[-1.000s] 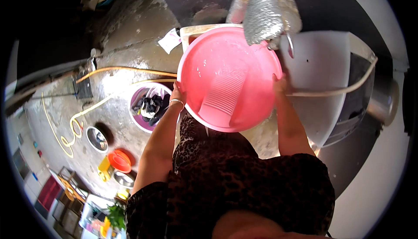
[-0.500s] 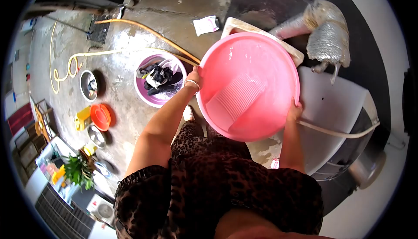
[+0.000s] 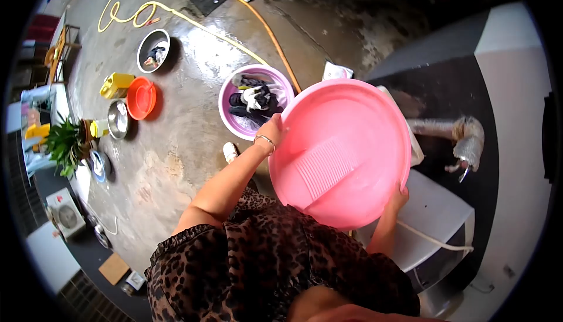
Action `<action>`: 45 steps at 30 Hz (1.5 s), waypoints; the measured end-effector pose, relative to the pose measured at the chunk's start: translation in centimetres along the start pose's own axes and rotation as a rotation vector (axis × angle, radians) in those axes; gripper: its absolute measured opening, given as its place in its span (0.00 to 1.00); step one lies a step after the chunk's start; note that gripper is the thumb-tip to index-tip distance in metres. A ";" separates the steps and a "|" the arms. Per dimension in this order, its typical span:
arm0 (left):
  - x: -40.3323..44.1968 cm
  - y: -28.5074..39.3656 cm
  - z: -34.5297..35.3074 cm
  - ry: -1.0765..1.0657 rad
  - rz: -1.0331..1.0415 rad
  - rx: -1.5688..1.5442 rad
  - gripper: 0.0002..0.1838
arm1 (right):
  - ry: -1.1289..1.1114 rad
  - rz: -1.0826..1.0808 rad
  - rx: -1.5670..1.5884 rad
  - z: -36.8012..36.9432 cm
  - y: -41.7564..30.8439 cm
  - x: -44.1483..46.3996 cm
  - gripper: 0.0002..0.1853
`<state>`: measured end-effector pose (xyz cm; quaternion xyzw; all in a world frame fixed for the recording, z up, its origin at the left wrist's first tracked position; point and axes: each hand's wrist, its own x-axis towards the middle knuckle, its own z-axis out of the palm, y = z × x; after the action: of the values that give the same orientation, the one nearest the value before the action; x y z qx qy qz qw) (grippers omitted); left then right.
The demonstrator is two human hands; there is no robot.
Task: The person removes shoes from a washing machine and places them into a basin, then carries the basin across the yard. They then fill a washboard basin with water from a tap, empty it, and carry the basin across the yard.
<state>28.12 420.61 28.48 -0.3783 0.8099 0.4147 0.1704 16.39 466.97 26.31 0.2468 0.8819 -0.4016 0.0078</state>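
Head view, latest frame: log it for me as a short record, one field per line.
left hand: the left hand grips the rim of a pink basin
right hand: the right hand holds the rim's other side
basin interior: ribbed panel, no clothes
nearby: purple tub holding dark and white clothes
floor: orange hose, yellow jug
background: potted plant, foil-wrapped pipe

Loose leopard-print top in brown and black [image 3: 252, 263] at the lower centre, gathered sleeve edge, matching patterned trousers [image 3: 251, 200], thin silvery bangle [image 3: 265, 140] near mid-frame, white shoe [image 3: 230, 152] that showed above the trousers
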 end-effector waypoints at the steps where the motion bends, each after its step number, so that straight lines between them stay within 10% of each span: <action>1: -0.5 -0.9 -1.8 0.028 -0.001 -0.011 0.29 | -0.025 -0.047 0.024 0.9 -0.5 -0.3 0.16; 26: 2.6 -32.8 -50.5 0.826 0.149 -0.731 0.20 | -0.666 -0.148 0.405 36.6 -47.6 -36.8 0.13; 45: 18.0 -37.2 -80.9 1.052 0.034 -0.842 0.20 | -0.870 -0.397 0.384 68.5 -82.1 -43.9 0.18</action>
<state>47.42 333.63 46.05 -0.5514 0.5600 0.4581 -0.4153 6.02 353.73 46.99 -0.1185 0.7373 -0.6154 0.2523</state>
